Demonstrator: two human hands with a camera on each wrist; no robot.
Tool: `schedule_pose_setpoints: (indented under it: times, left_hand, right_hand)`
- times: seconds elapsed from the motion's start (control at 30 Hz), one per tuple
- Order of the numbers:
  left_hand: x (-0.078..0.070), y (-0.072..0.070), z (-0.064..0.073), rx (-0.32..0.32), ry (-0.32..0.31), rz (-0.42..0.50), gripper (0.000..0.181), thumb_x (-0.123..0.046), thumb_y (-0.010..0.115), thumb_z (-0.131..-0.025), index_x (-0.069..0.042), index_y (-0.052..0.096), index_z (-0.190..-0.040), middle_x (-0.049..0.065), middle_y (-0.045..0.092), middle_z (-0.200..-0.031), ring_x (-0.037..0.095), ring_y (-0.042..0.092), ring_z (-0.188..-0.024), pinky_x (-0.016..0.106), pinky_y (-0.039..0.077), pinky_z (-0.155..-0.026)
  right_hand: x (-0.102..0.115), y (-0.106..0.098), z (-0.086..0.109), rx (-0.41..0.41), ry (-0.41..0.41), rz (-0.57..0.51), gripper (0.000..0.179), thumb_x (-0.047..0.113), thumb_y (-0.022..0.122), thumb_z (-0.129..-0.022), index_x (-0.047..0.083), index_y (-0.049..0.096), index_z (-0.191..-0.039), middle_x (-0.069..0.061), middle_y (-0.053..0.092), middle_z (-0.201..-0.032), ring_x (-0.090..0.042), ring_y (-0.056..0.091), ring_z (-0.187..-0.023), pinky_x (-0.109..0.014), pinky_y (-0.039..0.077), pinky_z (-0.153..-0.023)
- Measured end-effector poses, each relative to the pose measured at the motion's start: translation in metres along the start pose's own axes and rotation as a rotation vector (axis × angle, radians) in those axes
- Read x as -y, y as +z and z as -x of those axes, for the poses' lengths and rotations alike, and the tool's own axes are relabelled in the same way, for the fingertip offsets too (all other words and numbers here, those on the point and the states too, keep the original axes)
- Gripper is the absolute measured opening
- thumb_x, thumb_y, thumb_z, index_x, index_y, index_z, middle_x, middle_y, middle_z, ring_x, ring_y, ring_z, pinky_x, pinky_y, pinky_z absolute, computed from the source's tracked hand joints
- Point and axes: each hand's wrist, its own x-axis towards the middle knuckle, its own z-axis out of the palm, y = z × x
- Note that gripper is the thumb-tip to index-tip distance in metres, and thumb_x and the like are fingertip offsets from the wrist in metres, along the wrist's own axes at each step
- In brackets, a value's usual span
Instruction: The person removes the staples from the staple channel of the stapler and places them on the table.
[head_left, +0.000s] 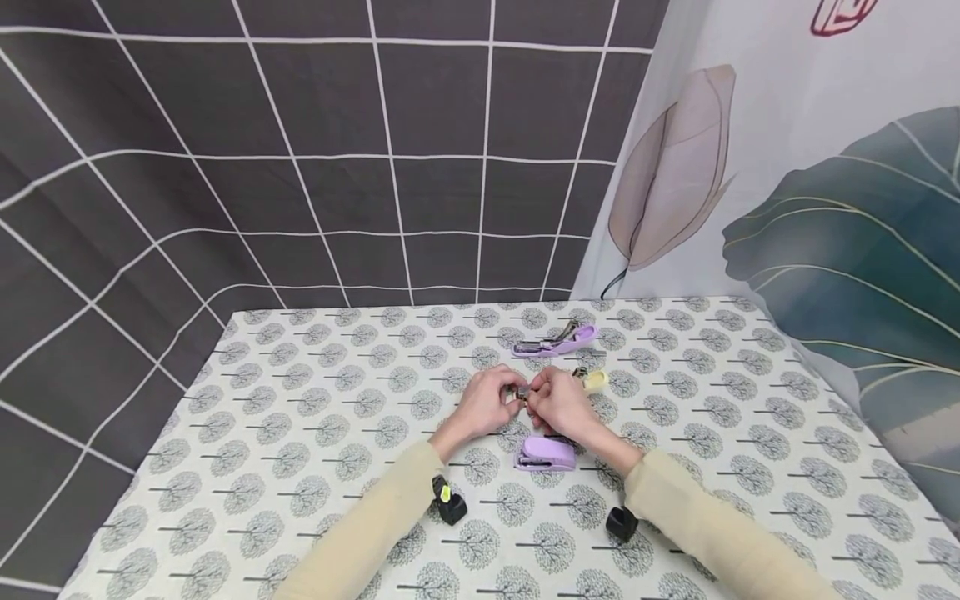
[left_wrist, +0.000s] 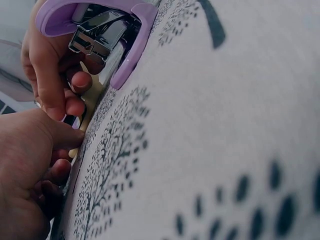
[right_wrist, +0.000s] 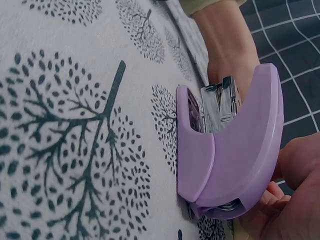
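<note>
At the middle of the table my left hand point(head_left: 487, 402) and right hand point(head_left: 561, 402) meet, fingertips almost touching. A pale yellow stapler point(head_left: 597, 382) lies between and behind them, its rear end showing past the right hand. My left thumb and fingers pinch its front end, as the left wrist view shows along the yellow edge point(left_wrist: 92, 95). Between the curled right fingertips is a small grey piece point(head_left: 523, 389), too small to make out. A purple stapler point(right_wrist: 240, 150) stands just in front of the right hand. The fingers hide most of the yellow stapler.
Farther back lies another purple stapler point(head_left: 577, 337), opened out, with its metal part raised. A tree-print cloth point(head_left: 300, 467) covers the table. Behind hang a dark gridded curtain point(head_left: 322, 100) and a leaf-print curtain point(head_left: 832, 217). Black wrist devices point(head_left: 452, 507) sit by both sleeves.
</note>
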Motion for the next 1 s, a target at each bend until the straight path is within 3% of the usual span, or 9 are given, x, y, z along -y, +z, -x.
schedule_pose_setpoints:
  times: [0.17, 0.43, 0.63, 1.0]
  left_hand:
    - [-0.0020, -0.0001, 0.0002, 0.001, -0.006, 0.010, 0.028, -0.002, 0.078, -0.079, -0.005, 0.073, -0.106, 0.002, 0.068, -0.098, 0.007, 0.050, -0.066, 0.023, 0.044, -0.063]
    - [-0.0025, -0.0002, 0.0007, 0.018, -0.027, 0.020, 0.028, -0.003, 0.078, -0.079, -0.006, 0.073, -0.107, 0.000, 0.066, -0.096, 0.007, 0.049, -0.067, 0.023, 0.043, -0.064]
    - [-0.0022, 0.0004, 0.0003, 0.018, -0.026, 0.012, 0.029, -0.002, 0.078, -0.080, -0.005, 0.072, -0.108, 0.000, 0.066, -0.096, 0.007, 0.048, -0.066, 0.023, 0.043, -0.062]
    - [-0.0013, 0.0001, 0.0004, 0.020, -0.021, 0.021, 0.029, -0.003, 0.078, -0.080, -0.005, 0.073, -0.109, 0.000, 0.066, -0.096, 0.006, 0.048, -0.064, 0.023, 0.043, -0.062]
  right_hand:
    - [0.0019, 0.0003, 0.0007, -0.013, 0.003, 0.031, 0.011, -0.003, 0.066, -0.091, -0.002, 0.056, -0.095, -0.008, 0.064, -0.067, -0.017, 0.060, -0.046, -0.031, 0.050, -0.041]
    - [0.0024, 0.0004, 0.0017, -0.023, -0.018, 0.060, 0.022, -0.004, 0.066, -0.090, -0.001, 0.054, -0.108, -0.006, 0.065, -0.065, -0.018, 0.061, -0.046, -0.031, 0.048, -0.039]
    - [0.0014, 0.0005, 0.0021, -0.018, -0.046, 0.087, 0.015, -0.003, 0.065, -0.091, 0.002, 0.058, -0.103, -0.004, 0.063, -0.062, -0.017, 0.060, -0.044, -0.031, 0.048, -0.039]
    - [-0.0005, -0.0019, 0.0027, 0.009, -0.049, 0.002, 0.010, -0.002, 0.064, -0.093, 0.003, 0.058, -0.099, -0.009, 0.063, -0.063, -0.018, 0.059, -0.044, -0.034, 0.050, -0.039]
